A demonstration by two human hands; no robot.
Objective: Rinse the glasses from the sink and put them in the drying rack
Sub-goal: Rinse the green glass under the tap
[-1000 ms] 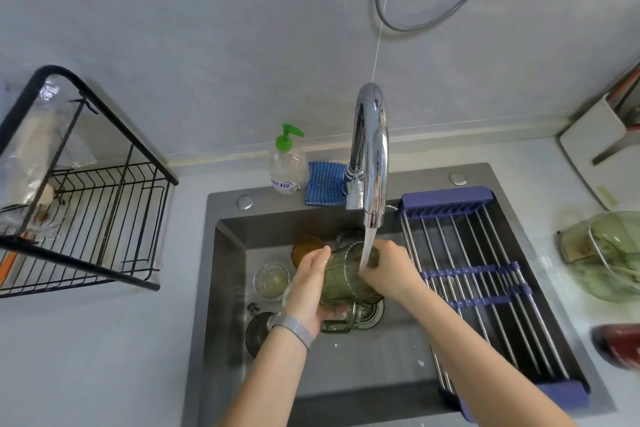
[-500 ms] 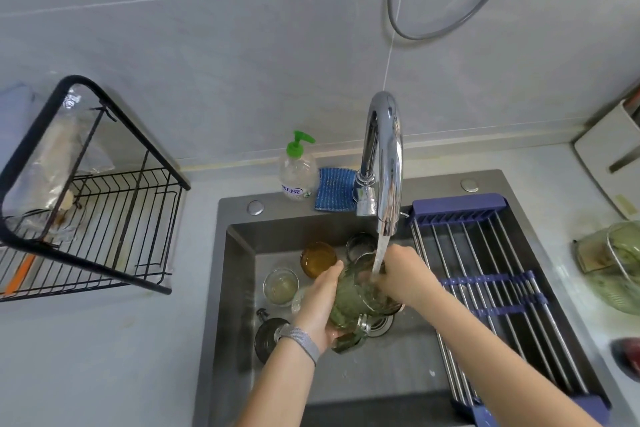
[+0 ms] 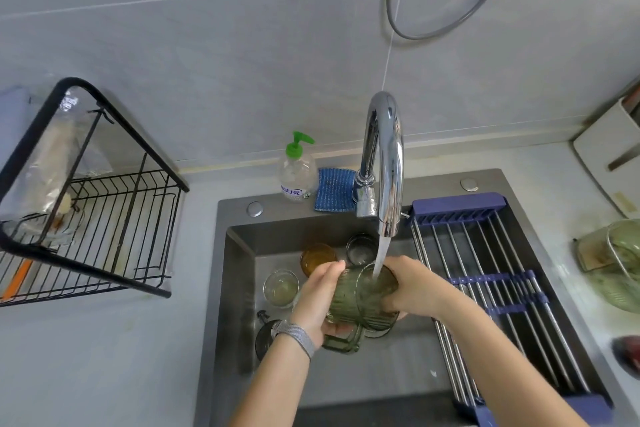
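A ribbed green glass mug is held tilted over the steel sink, its mouth turned towards the faucet. Running water falls into it. My left hand grips its left side and base. My right hand holds its rim on the right. In the sink behind lie an amber glass, a clear glass and a dark glass. A black wire drying rack stands on the counter at the left.
A roll-up drainer with blue ends spans the sink's right half. A soap bottle and blue cloth sit behind the sink. A green glass container and a red object are on the right counter. A dark round item lies near my left wrist.
The mug has turned so its mouth faces the stream and water now runs inside it. Both hands stay on it, shifted slightly. The view has drifted.
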